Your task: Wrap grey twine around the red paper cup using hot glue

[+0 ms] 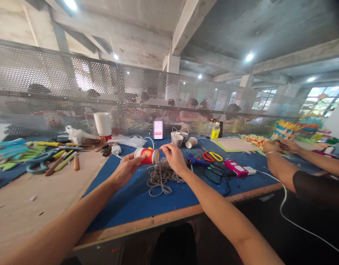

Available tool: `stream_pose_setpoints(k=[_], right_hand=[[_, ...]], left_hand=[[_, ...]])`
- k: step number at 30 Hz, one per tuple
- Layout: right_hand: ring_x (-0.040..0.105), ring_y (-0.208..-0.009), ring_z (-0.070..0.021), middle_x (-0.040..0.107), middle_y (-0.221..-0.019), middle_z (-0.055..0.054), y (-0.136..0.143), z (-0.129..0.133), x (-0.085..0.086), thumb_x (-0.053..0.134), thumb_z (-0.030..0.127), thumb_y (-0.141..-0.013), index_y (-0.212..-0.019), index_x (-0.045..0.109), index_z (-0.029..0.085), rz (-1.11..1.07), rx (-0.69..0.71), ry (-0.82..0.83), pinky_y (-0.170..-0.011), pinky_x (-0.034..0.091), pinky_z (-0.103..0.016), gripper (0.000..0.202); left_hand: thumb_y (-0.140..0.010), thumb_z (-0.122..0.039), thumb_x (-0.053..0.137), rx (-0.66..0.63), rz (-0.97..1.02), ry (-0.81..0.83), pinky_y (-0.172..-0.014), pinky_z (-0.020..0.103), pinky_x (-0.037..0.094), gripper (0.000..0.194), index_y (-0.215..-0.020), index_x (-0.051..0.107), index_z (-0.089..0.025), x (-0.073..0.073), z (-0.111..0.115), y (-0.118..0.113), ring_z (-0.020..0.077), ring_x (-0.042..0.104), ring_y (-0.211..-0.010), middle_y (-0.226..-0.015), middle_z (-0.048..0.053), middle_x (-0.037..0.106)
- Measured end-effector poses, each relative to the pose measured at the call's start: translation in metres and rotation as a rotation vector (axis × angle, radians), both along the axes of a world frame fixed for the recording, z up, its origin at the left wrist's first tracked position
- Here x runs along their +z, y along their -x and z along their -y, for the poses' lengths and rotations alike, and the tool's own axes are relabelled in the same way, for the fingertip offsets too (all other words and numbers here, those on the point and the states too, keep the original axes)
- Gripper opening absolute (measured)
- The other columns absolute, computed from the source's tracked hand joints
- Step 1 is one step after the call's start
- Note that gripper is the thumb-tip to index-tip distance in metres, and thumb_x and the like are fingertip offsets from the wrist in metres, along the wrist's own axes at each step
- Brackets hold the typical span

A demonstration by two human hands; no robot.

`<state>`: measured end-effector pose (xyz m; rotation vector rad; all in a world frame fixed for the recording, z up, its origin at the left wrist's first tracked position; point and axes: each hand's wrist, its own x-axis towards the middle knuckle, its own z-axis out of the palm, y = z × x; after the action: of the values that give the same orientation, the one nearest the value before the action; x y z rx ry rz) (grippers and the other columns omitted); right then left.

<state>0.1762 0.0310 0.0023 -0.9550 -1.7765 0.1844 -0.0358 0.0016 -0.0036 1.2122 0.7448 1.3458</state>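
Note:
My left hand (126, 169) is wrapped round a red and white paper cup (147, 156), which lies on its side in the air. The cup's right end looks tan or brownish. Just beside that end, my right hand (172, 156) has its fingers pinched together; what is between them is too small to make out. Under both hands a tangled heap of grey-brown cord (162, 176) rests on the blue mat (125, 211). Behind my right hand stand cord-covered cups (177, 139), and another cup (191, 142) lies tipped over.
Right of the cord are a blue glue gun (197, 160), scissors (212, 156) and a magenta box (236, 168) with a white cable. A phone (158, 129) stands at the back. Stacked cups (102, 125) and tools are at left. A co-worker's hands (280, 146) work at right.

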Motion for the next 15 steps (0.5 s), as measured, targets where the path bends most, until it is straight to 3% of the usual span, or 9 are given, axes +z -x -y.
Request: stream_pose_setpoints(k=[4,10,15], right_hand=[[0.064,-0.084,-0.0169,0.068,-0.089,-0.004,0.0024,0.0059,0.0023,0.057,0.036,-0.099,-0.086,0.07,0.02,-0.052,0.016,0.001,-0.085,0.048,-0.027,0.025],[0.064,-0.078,-0.0158,0.07,-0.084,-0.002,0.0089,0.0093,-0.0019,0.06,0.044,-0.096,-0.085,0.072,0.019,-0.116,0.225,0.198,-0.075,0.048,-0.026,0.03],[0.066,-0.075,-0.0161,0.073,-0.081,-0.002,0.0096,0.0066,-0.004,0.064,0.041,-0.091,-0.087,0.071,0.018,-0.155,0.239,0.309,-0.072,0.05,-0.025,0.025]], left_hand=[[-0.074,-0.032,0.085,0.016,0.018,-0.027,-0.081,0.031,0.053,0.022,-0.09,0.081,-0.017,-0.0017,-0.0034,0.0006,0.0205,0.069,-0.083,-0.092,0.008,0.079],[-0.076,-0.032,0.084,0.025,-0.014,-0.051,-0.088,0.034,0.051,0.026,-0.094,0.08,-0.015,-0.0021,-0.0023,0.0,0.0225,0.07,-0.09,-0.099,0.01,0.079],[-0.075,-0.037,0.084,0.018,-0.072,-0.075,-0.09,0.035,0.051,0.032,-0.098,0.08,-0.015,-0.0009,0.0007,-0.0011,0.0241,0.071,-0.089,-0.096,0.009,0.08]])
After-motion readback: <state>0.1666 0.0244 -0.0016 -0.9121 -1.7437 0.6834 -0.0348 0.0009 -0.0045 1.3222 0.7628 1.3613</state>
